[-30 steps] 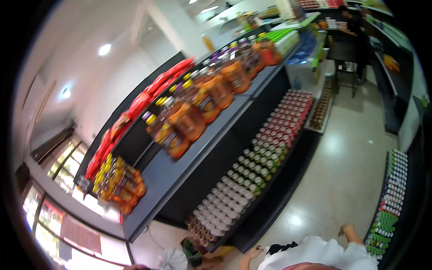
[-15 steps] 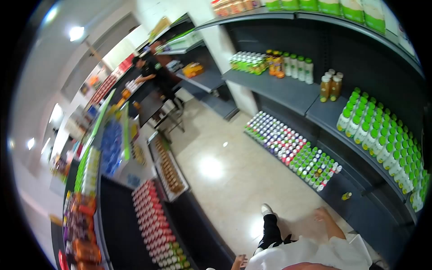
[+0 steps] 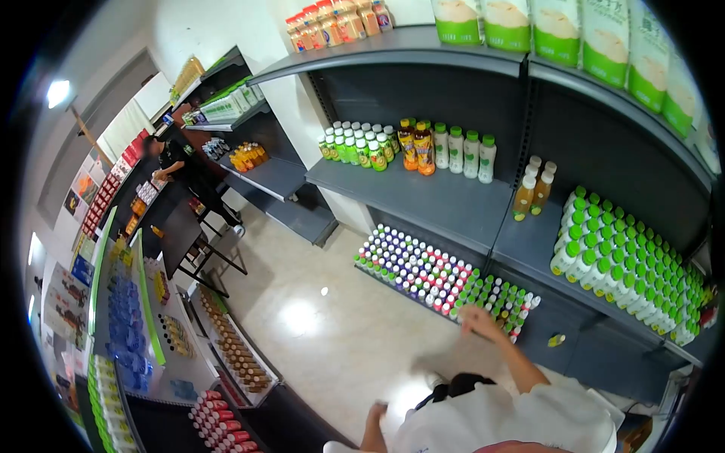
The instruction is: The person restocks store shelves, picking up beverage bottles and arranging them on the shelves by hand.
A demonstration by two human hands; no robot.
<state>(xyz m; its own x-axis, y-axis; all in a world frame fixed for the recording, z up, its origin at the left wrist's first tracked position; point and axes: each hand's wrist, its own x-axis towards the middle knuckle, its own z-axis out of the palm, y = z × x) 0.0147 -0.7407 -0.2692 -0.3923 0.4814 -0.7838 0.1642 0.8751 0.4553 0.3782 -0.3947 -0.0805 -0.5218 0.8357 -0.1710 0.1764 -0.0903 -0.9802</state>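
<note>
My right hand (image 3: 480,323) is stretched forward over the floor. In the view it overlaps the near edge of the low block of small bottles (image 3: 423,272) with white and green caps. Its fingers look loosely apart and nothing shows in them; whether it touches a bottle cannot be told. My left hand (image 3: 376,412) hangs low beside my white shirt, above the floor, its fingers small and blurred. A single small bottle (image 3: 556,340) lies on the dark bottom shelf, to the right of my right hand.
On the right, a middle shelf (image 3: 408,198) bears rows of green-capped bottles (image 3: 627,264) and a few amber bottles (image 3: 533,192). Red-capped bottles (image 3: 219,423) stand at the lower left. Farther off, a person (image 3: 177,170) stands beside a dark table (image 3: 181,234).
My view has turned right and closer to the right-hand shelves. My right hand has risen forward, across the low bottle block. My left hand has come further into view.
</note>
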